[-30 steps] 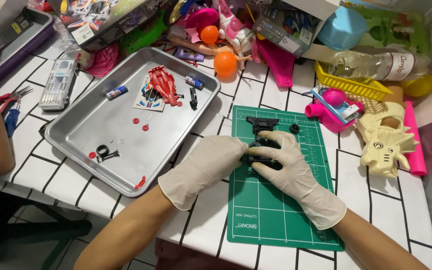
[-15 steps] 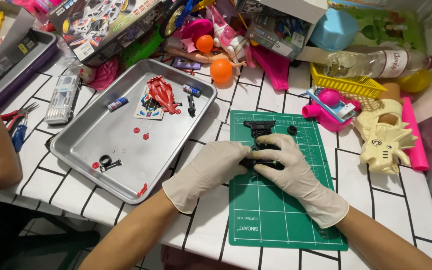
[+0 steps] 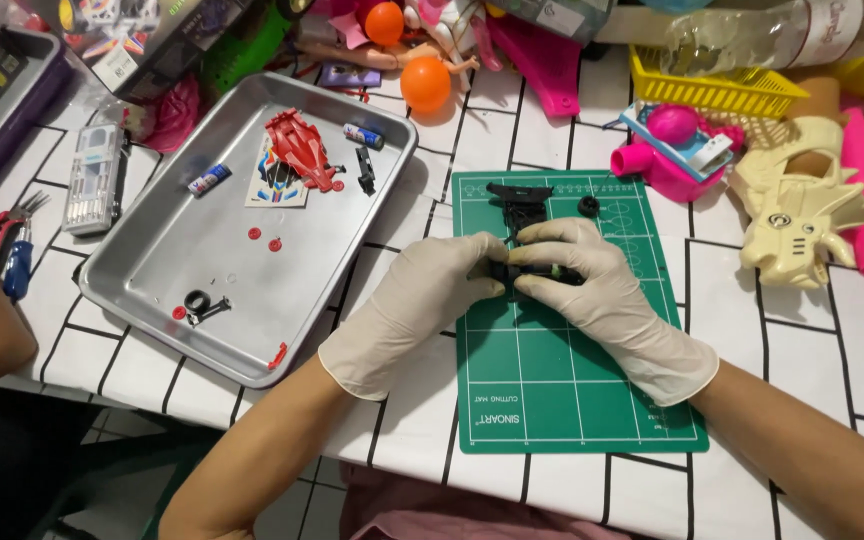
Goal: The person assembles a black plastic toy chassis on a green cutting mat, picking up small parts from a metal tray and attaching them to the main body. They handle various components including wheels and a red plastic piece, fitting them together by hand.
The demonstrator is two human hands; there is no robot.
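both gloved hands, left hand [image 3: 414, 305] & right hand [image 3: 592, 290], fingers curled tight round a small black part [image 3: 530, 274] over the green cutting mat [image 3: 562, 400], prob a toy chassis. sticker sheet [image 3: 274, 185] under red car shell [image 3: 298, 148] in metal tray [image 3: 152, 270].

You have bare green cutting mat [image 3: 572, 400] below your gloved hands. Above them, a black chassis piece [image 3: 518, 198] and small black wheel [image 3: 589, 206] crowd the mat's top. The metal tray [image 3: 152, 265] hems your left; pink toys [image 3: 667, 150] block the right.
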